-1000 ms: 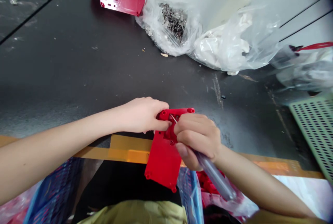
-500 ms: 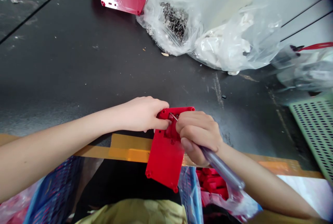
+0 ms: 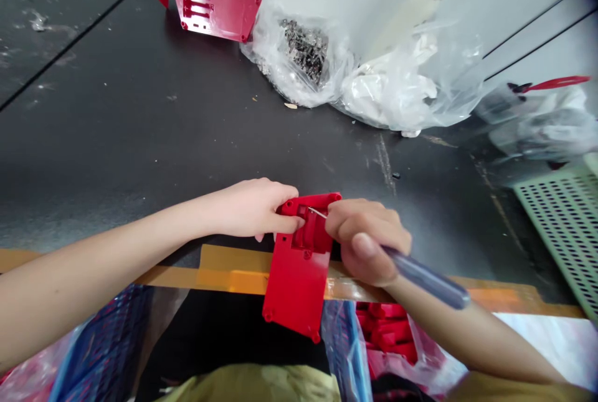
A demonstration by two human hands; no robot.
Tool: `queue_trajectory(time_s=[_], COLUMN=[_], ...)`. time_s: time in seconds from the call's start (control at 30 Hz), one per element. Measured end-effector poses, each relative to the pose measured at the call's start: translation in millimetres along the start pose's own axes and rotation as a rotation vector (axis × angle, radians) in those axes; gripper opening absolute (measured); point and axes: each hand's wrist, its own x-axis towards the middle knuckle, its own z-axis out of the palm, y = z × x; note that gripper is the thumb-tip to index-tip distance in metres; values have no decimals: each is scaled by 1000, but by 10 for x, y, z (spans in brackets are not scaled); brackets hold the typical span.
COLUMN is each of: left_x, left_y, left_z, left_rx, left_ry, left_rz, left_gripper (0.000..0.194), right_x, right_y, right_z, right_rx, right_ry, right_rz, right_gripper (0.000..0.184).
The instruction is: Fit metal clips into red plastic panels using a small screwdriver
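**A left hand (image 3: 252, 209) gripped a red plastic panel (image 3: 299, 283) as a right hand (image 3: 367, 240) worked a grey-handled screwdriver (image 3: 425, 277)**

The left hand curled closed over the panel's upper edge. The right hand wrapped shut around the handle, its thin steel tip at the panel's raised recess. Beyond both hands, on the black surface (image 3: 140, 140), lay a clear plastic bag of small metal parts (image 3: 303, 53) and a second red panel (image 3: 215, 9).

the screwdriver (image 3: 425, 278) has swung, its handle now lying flatter and pointing further right.
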Motion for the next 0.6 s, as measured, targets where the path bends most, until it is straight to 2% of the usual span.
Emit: queue_trajectory(time_s=[0.07, 0.17, 0.47, 0.6], left_x=[-2, 3, 24, 17], left_y=[-2, -10, -33, -19], left_z=[-2, -2, 27, 19], left_rx=[-8, -17, -1, 8], left_ry=[-3, -4, -5, -11], left_rz=[-8, -16, -21, -22], left_gripper=[23, 23, 26, 25], right_x=[3, 4, -50, -59], right_y=[2, -3, -23, -52], right_z=[15, 17, 44, 61], right_rx=[64, 105, 7, -93], right_ry=[166, 248, 206, 153], right_rz=[102, 231, 297, 259], right_gripper=[39, 46, 33, 31])
